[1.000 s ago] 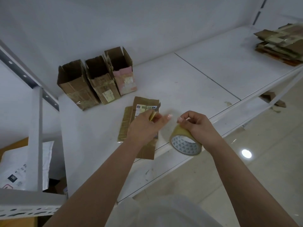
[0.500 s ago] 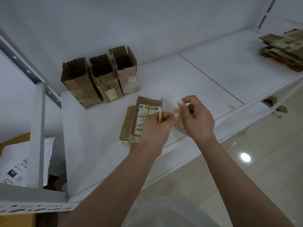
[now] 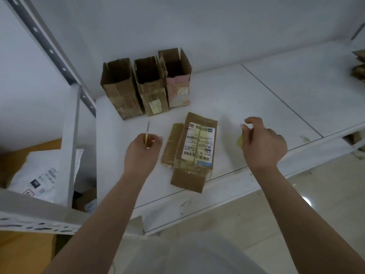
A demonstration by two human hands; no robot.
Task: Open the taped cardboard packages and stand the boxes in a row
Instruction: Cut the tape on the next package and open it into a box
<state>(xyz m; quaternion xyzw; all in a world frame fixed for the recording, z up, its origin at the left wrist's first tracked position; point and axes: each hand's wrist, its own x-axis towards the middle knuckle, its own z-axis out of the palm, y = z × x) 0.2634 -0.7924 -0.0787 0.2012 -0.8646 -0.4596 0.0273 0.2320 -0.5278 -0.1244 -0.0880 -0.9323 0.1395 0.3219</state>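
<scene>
A flat taped package (image 3: 194, 153) with a white shipping label lies on the white shelf (image 3: 246, 99), close to its front edge. A second, narrower flat package (image 3: 171, 148) lies touching its left side.

Behind these packages, against the back wall, three opened boxes stand upright in a row, touching side to side: a brown box (image 3: 120, 89) farthest left, a box with a small yellow label (image 3: 151, 88) in the middle, and a box with a pinkish front (image 3: 176, 78) on the right.

The left hand (image 3: 141, 153) hovers left of the labelled package, fingers curled around a thin yellow-handled blade (image 3: 147, 134) that points up. The right hand (image 3: 262, 146) hovers right of that package, fingers curled, pinching what looks like a yellowish piece of tape (image 3: 240, 141); the blur makes this uncertain.

Far right of the package, a stack of flat cardboard (image 3: 359, 66) sits at the shelf's end.
</scene>
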